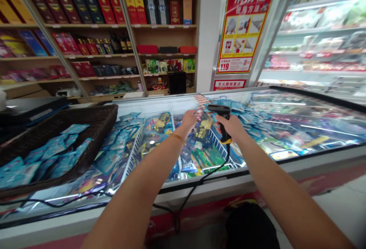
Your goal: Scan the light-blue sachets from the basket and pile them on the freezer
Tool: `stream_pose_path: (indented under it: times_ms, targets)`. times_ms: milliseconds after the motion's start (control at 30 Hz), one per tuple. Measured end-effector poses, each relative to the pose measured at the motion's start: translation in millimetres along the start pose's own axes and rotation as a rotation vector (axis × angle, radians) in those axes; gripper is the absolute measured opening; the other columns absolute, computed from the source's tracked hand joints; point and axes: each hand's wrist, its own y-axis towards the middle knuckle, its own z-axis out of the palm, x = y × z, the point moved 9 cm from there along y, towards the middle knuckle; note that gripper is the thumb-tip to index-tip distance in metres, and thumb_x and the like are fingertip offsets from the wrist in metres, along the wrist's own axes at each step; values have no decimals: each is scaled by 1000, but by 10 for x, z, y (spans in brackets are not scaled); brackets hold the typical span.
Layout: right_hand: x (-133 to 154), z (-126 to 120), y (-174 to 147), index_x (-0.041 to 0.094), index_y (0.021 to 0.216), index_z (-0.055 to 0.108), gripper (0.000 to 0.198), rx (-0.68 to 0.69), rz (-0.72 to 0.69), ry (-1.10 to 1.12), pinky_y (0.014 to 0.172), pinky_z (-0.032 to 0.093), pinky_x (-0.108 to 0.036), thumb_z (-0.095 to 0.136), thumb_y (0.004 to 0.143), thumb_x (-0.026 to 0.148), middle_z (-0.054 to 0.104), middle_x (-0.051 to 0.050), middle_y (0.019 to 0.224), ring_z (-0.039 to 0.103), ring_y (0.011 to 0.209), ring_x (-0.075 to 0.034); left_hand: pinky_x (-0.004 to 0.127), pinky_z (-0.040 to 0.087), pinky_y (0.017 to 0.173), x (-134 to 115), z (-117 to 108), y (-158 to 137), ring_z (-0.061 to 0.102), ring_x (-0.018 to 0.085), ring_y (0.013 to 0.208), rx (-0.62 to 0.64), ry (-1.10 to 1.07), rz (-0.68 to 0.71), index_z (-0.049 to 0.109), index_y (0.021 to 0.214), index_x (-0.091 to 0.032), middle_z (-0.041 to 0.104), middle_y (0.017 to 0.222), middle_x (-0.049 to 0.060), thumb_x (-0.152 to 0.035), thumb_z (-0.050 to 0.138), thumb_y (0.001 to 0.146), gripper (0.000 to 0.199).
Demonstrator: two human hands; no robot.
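Note:
My right hand (233, 127) is wrapped round the grip of a black barcode scanner (220, 109) with a yellow-tipped handle. The scanner's head points left, towards my left hand (189, 121). Between the closed fingers of that hand is a small reddish packet (199, 114), too blurred to read. Both hands are held above a glass-topped chest freezer (257, 106). Beneath them, through the glass, show white wire baskets (134, 152) with colourful packaged goods. From the scanner's handle a black cable (211, 172) hangs down over the freezer's front edge.
At the left, a dark wicker basket (106, 121) with several blue packets rests on the freezer. More blue packets (248, 117) lie right of the scanner. Shelves of boxes (94, 9) stand behind, with a red poster (247, 28) and a lit display fridge (323, 32) at the right.

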Motion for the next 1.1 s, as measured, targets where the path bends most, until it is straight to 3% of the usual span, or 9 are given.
stream_pose_path:
  times_ms: [133, 267, 367, 433, 633, 733, 800, 933, 1100]
  targets:
    - [15, 570, 17, 17, 79, 57, 19, 117, -3, 12, 38, 45, -21, 73, 85, 24, 60, 2, 57, 55, 39, -10, 42, 40, 108, -255, -1158, 144, 62, 30, 115, -189, 291, 47, 62, 77, -19, 70, 102, 13, -2, 66, 68, 19]
    - [67, 1057, -6, 18, 77, 54, 20, 192, -28, -20, 37, 44, -21, 71, 86, 23, 59, 2, 58, 54, 38, -10, 55, 29, 114, -551, -2206, 195, 53, 39, 127, -388, 685, 120, 60, 84, -20, 67, 112, 18, -10, 73, 69, 22]
    - [17, 1307, -57, 18, 79, 54, 19, 247, -40, -28, 37, 44, -21, 69, 87, 24, 60, 3, 58, 55, 39, -10, 62, 26, 113, -552, -2769, 185, 49, 46, 129, -524, 781, 46, 50, 71, -20, 66, 106, 22, -16, 81, 65, 32]
    - [-63, 1410, -113, 18, 79, 54, 20, 297, -50, -24, 37, 44, -21, 71, 85, 27, 60, 3, 59, 55, 39, -10, 65, 26, 111, -465, -2970, 174, 49, 49, 127, -569, 827, -36, 38, 62, -21, 66, 102, 23, -19, 84, 65, 45]
    - [-287, 1440, -269, 18, 80, 54, 18, 402, -28, -105, 36, 44, -22, 71, 84, 23, 62, 2, 59, 55, 38, -10, 66, 17, 114, -351, -2959, 205, 39, 51, 135, -515, 948, -61, 23, 55, -22, 64, 98, 20, -25, 89, 62, 66]
    - [-297, 1395, -278, 18, 77, 53, 18, 391, 2, -80, 36, 42, -22, 67, 87, 21, 61, 2, 59, 53, 36, -9, 64, 17, 114, -371, -2960, 215, 38, 49, 136, -533, 890, -90, 24, 57, -22, 63, 94, 15, -14, 91, 57, 67]
    - [-287, 1382, -276, 18, 75, 52, 19, 381, 12, -73, 36, 41, -21, 66, 88, 21, 61, 2, 58, 52, 36, -9, 63, 21, 114, -442, -2908, 231, 43, 46, 133, -534, 811, -28, 28, 61, -22, 61, 89, 12, -6, 86, 60, 59]
    - [-245, 1372, -292, 18, 75, 52, 21, 369, 2, -67, 36, 41, -21, 69, 86, 22, 61, 2, 58, 52, 36, -9, 49, 39, 108, -532, -2612, 273, 59, 33, 117, -483, 660, 106, 47, 72, -19, 62, 82, 7, -8, 75, 74, 30]
    - [-228, 1341, -302, 17, 75, 54, 21, 365, -8, -87, 38, 42, -20, 69, 87, 25, 58, 2, 52, 52, 37, -9, 34, 55, 81, -137, -2067, 223, 68, 21, 86, -415, 102, -50, 58, 79, -16, 66, 76, 4, -17, 68, 78, 11]
